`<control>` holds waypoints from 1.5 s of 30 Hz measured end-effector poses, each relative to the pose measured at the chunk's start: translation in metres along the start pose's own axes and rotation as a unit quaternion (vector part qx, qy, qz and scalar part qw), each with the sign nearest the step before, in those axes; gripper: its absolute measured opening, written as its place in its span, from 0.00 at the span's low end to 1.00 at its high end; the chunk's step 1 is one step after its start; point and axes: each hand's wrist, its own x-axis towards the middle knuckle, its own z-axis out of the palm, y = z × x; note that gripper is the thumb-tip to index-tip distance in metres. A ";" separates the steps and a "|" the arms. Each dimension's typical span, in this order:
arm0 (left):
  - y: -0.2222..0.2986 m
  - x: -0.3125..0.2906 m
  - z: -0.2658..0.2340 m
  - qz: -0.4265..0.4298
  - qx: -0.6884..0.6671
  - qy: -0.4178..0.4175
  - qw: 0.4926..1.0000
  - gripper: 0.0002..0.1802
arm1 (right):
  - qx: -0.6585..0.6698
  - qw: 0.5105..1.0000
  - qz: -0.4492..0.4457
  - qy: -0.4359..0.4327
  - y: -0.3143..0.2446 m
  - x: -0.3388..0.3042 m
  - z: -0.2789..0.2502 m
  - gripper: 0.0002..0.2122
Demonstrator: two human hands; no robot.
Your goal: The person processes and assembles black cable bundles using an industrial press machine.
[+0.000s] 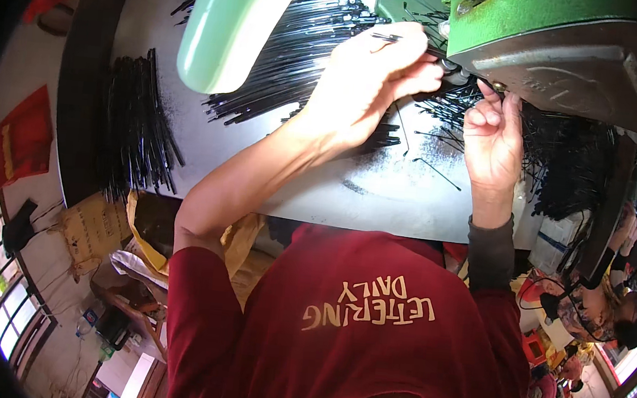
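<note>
My left hand [381, 71] is closed on a thin black metal rod [384, 36], at the left side of the green machine's [538, 32] head. The rod's dark end shows past my fingers, toward the machine. Thumb and forefinger of my right hand [495, 135] pinch a thin black rod [492, 87] just under the machine's dark lower casing [568, 77]; the casing hides part of it. Many like rods lie in a broad pile [282, 61] on the metal table [296, 189], left of and behind my left hand. A few loose rods [437, 174] lie between my wrists.
A pale green curved lamp-like arm [231, 29] hangs over the pile. Another bundle of rods [138, 124] lies at the table's left, and a dark heap [571, 166] at its right. A yellow sack [93, 227] stands below the left edge. Other people sit far right.
</note>
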 end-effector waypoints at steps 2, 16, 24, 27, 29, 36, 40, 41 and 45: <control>-0.002 0.009 -0.006 0.025 -0.016 -0.020 0.999 0.13 | -0.014 1.000 0.011 0.010 0.002 0.001 0.001 0.07; -0.009 0.008 -0.010 0.081 0.039 0.034 0.995 0.11 | -0.063 0.998 -0.018 0.001 0.012 -0.002 0.011 0.08; -0.011 0.011 -0.005 0.089 0.058 0.027 0.994 0.10 | -0.079 0.996 -0.026 -0.006 0.010 -0.001 0.011 0.09; -0.010 0.010 -0.006 0.077 0.050 0.039 0.995 0.11 | -0.080 0.997 -0.020 0.006 0.009 -0.001 0.008 0.08; -0.009 0.008 -0.006 0.079 0.042 0.017 0.996 0.11 | -0.080 0.996 -0.028 0.009 0.009 -0.001 0.003 0.11; -0.011 0.006 -0.011 0.088 0.013 0.016 0.996 0.11 | -0.098 0.995 -0.018 0.004 0.011 -0.002 0.012 0.10; -0.012 0.007 -0.005 0.080 0.036 0.034 0.996 0.10 | -0.089 0.996 -0.019 -0.010 0.007 -0.001 0.006 0.11; -0.013 0.006 -0.004 0.078 0.038 0.036 0.996 0.10 | -0.088 0.996 -0.025 -0.013 0.006 -0.001 0.005 0.11; -0.011 0.006 -0.004 0.094 0.046 0.019 0.994 0.10 | -0.077 0.996 -0.032 -0.013 0.010 0.001 0.006 0.11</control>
